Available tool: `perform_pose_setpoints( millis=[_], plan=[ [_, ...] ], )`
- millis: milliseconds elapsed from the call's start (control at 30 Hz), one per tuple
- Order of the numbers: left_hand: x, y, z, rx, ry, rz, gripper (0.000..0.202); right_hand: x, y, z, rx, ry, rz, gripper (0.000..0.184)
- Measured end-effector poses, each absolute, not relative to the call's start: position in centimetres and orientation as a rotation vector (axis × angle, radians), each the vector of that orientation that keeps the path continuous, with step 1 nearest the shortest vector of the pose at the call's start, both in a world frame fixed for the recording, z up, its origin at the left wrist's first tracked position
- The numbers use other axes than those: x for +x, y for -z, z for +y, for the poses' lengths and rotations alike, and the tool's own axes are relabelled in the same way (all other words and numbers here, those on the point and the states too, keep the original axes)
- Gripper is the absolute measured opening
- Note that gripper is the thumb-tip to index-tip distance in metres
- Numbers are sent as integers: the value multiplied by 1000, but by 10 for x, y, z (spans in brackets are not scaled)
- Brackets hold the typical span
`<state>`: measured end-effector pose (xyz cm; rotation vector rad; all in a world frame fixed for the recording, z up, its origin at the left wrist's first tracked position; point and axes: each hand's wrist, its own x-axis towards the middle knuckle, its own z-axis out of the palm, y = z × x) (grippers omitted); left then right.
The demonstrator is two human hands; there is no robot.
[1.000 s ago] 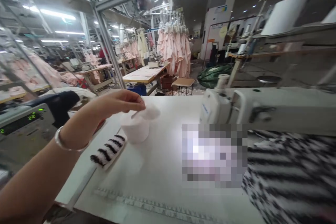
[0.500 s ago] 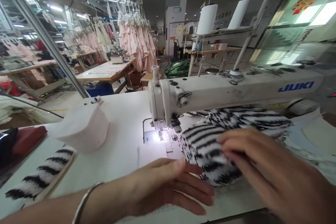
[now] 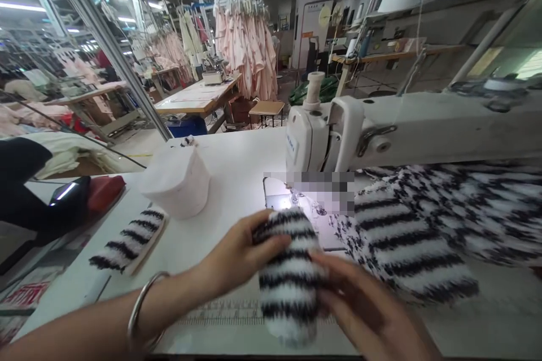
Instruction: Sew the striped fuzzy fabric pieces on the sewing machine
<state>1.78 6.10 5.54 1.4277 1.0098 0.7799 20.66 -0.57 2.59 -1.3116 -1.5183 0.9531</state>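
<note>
A black-and-white striped plush fabric piece is held upright between my hands, in front of the sewing machine's lit needle area. My left hand pinches its upper left side, thumb on the front. On its right edge, my right hand grips with the fingers, somewhat blurred. More striped plush pieces lie in a heap beneath the arm of the sewing machine. Another striped strip with a pale backing rests on the left of the white table.
A pale rounded fabric piece stands on the table's left side. Dark and red cloth lies at the left edge. A ruler scale runs along the table front. Behind are a wooden table and hanging pink garments.
Both hands were apart and empty-looking over the table; now they hold a striped plush piece between them. The camera view has moved closer to the machine and turned.
</note>
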Motion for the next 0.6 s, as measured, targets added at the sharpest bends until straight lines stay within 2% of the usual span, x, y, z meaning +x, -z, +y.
perform_pose_setpoints(
  millis=[100, 167, 300, 600],
  plan=[
    [10, -44, 89, 1826, -679, 1230, 15, 194, -25, 15, -1430, -1034, -1534, 28],
    [8, -34, 99, 1938, -613, 1291, 11, 193, -22, 24, -1544, -893, -1708, 29],
    [8, -23, 96, 1976, -582, 1329, 16, 197, -15, 26, -1570, -670, -1944, 32],
    [8, -41, 84, 2171, -440, 1414, 12, 211, -17, 24, -1525, -613, -2096, 37]
  ],
)
